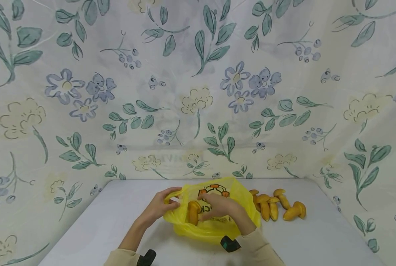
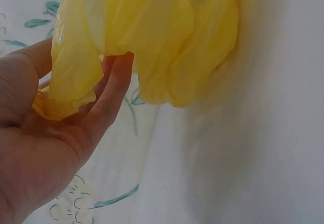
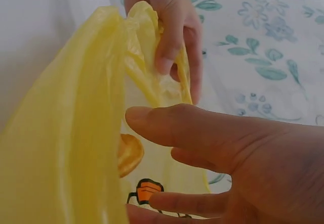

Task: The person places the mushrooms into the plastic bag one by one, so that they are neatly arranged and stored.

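A yellow plastic bag with a printed logo lies on the table, its mouth spread toward me. My left hand grips the bag's handle loop at the left; in the left wrist view the thin film hangs between its thumb and fingers. My right hand reaches over the bag's mouth, with thumb and fingers spread apart and nothing held between them in the right wrist view. A yellow-brown mushroom is in the mouth of the bag, left of the right fingertips. Its cap shows past the bag's edge in the right wrist view.
Several more mushrooms lie on the white table to the right of the bag, one partly hidden behind it. A floral curtain rises behind the table and along both sides.
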